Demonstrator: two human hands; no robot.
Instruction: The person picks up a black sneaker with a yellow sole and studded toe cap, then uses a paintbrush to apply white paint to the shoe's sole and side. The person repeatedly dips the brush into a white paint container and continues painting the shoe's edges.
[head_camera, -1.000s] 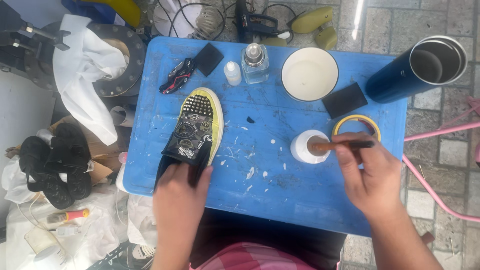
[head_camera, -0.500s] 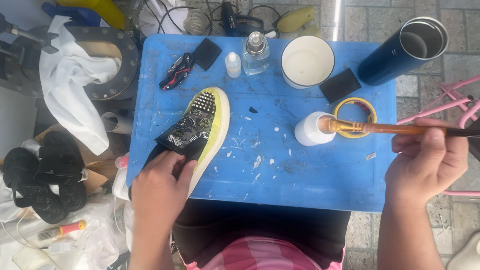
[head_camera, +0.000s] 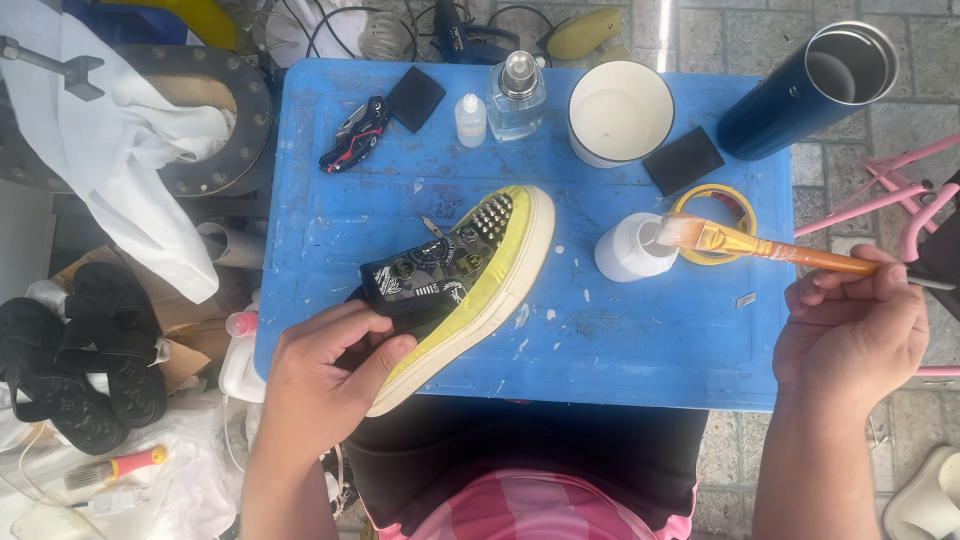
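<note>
- L hand (head_camera: 325, 375) grips the heel end of the shoe (head_camera: 465, 275); thumb over the top, fingers curled round the side & clamped on it.
- Shoe: black printed upper w/ metal studs at the toe, yellow-green rand, cream sole. Lies diagonally on the table (head_camera: 640, 350), toe up-right toward the middle, heel hanging over the near edge. Tilted onto its side, sole edge facing right.
- R hand (head_camera: 850, 335) is off the table's right edge, fingers closed together round the handle of the brush (head_camera: 760, 245).
- Brush: orange handle, gold ferrule, pale bristles. Points left, near level; bristle tip sits at the mouth of the pot (head_camera: 632, 250). Can't tell if the bristles are in the contents or just over the rim.
- Pot: small, white, open, just right of the shoe's toe, not touching it. A tape roll (head_camera: 735, 200), yellow, sits right behind it, touching or nearly so.
- Table: blue, w/ white flecks & smears round the shoe.
- Back row, L to R: multitool (head_camera: 355, 135) black/red, black pad (head_camera: 415, 98), small dropper bottle (head_camera: 470, 120), clear spray bottle (head_camera: 517, 98), white tub (head_camera: 620, 112), second black pad (head_camera: 683, 160), dark blue flask (head_camera: 810, 90) lying at the far right corner, mouth open.
- Off the table, left: white cloth (head_camera: 130, 170) draped over a metal ring (head_camera: 215, 150); black sandals (head_camera: 80, 350) on the ground.
</note>
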